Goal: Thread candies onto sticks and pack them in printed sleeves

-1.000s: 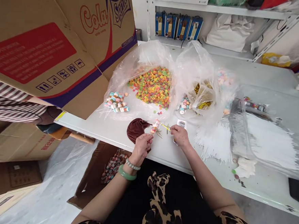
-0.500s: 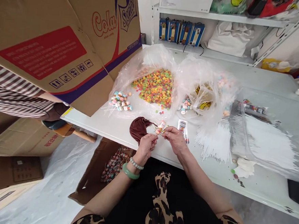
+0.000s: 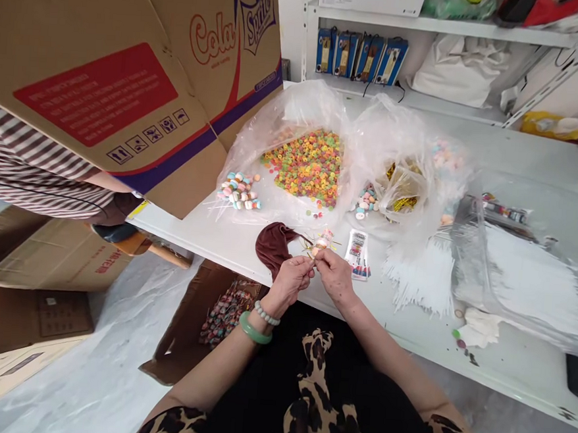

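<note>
Both hands meet at the table's front edge, below a small candy stick [image 3: 323,241] of pastel beads with thin gold twist ties poking out at its sides. My left hand [image 3: 292,281], wearing a green bangle and a bead bracelet, is closed in a pinch at the lower end of the candy stick. Fingertips of my right hand [image 3: 335,277] pinch right beside it, also under the beads; exactly what lies between them is hidden. A brown cloth pouch [image 3: 273,247] lies just left of the candy stick. To the right are small printed packets [image 3: 358,253].
Plastic bags hold colourful ring candies [image 3: 308,168] and gold twist ties [image 3: 403,201]. Finished-looking candy sticks [image 3: 240,191] lie at left, white sticks [image 3: 421,273] at right. A large carton [image 3: 131,67] overhangs the left; an open box [image 3: 182,328] stands below. A person in striped clothing [image 3: 35,159] is behind.
My right hand has moved from the candy's right side down to beside my left fingertips. The candy stick now points upward above both hands. The whole view has shifted slightly.
</note>
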### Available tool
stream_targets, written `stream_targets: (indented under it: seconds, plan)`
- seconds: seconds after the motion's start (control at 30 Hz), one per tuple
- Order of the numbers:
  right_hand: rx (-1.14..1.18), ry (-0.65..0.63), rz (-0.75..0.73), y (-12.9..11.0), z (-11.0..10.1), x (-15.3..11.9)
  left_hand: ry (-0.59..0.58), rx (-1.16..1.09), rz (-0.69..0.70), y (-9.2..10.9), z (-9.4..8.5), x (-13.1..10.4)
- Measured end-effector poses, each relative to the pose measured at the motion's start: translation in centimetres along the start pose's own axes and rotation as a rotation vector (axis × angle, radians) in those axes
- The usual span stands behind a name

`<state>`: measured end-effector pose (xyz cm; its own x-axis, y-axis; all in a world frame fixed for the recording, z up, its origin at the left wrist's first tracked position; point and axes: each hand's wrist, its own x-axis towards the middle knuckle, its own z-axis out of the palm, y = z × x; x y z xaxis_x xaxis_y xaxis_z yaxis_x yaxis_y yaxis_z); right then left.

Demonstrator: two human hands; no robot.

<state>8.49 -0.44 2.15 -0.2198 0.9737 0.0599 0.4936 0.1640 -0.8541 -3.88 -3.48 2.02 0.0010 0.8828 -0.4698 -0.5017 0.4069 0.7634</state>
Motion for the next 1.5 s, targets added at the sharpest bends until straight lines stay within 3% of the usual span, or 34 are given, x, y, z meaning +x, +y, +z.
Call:
stream_targets:
  seconds: [0.17, 0.27, 0.33, 0.43, 0.53, 0.6, 0.7, 0.8, 0.9, 1.0, 1.07, 1.17, 1.3, 1.4, 1.47, 1.5]
  plan:
    - [-0.038, -0.007, 0.081, 0.2, 0.3, -0.1, 0.028, 0.021, -0.002, -0.8, 0.1, 0.3]
    - [0.229, 0.029, 0.244, 0.6, 0.5, -0.1, 0.089, 0.02, 0.005, -1.1, 0.2, 0.4]
    - [0.529, -0.052, 0.353, 0.9, 0.3, -0.1, 0.098, 0.001, 0.0, -1.1, 0.2, 0.2]
    - [0.831, -0.306, 0.386, 0.9, -0.8, -0.3, -0.072, -0.064, -0.052, -0.8, -0.1, -0.3]
    - [0.824, -0.424, 0.269, 0.4, -1.9, -0.9, -0.331, -0.098, -0.106, -0.2, -0.7, -0.9]
    - [0.661, -0.449, 0.101, 0.0, -2.6, -1.5, -0.432, -0.032, -0.119, 0.6, -1.1, -1.3]
    - [0.365, -0.449, -0.18, -0.9, -3.5, -2.2, -0.523, 0.199, -0.106, 2.3, -1.9, -2.0]
    - [0.151, -0.347, -0.406, -2.0, -4.3, -2.8, -0.594, 0.452, -0.05, 4.2, -2.7, -2.6]
    - [-0.194, -0.265, -0.778, -3.1, -4.8, -3.2, -0.608, 0.614, 0.018, 5.7, -3.2, -3.0]
    - [-0.509, -0.312, -1.041, -3.7, -4.9, -3.2, -0.627, 0.84, 0.116, 6.9, -3.2, -3.5]
    - [-0.633, -0.396, -1.106, -3.7, -5.1, -3.0, -0.622, 1.002, 0.239, 7.5, -2.7, -3.9]
    - [-0.614, -0.52, -1.101, -3.3, -5.4, -2.4, -0.613, 1.147, 0.388, 8.2, -1.8, -4.6]
    - [-0.475, -0.564, -1.092, -1.5, -5.1, -1.2, -0.741, 1.237, 0.371, 8.5, -1.2, -4.7]
    - [-0.396, -0.39, -1.181, 0.4, -3.9, 0.2, -0.488, 1.583, 0.686, 8.0, -1.3, -4.5]
    - [-0.361, -0.241, -1.055, 1.1, -3.0, 1.3, -0.304, 1.744, 0.927, 7.1, -1.4, -4.3]
    - [-0.319, -0.208, -0.921, 1.2, -2.6, 1.9, -0.223, 1.785, 1.021, 6.5, -1.3, -4.2]
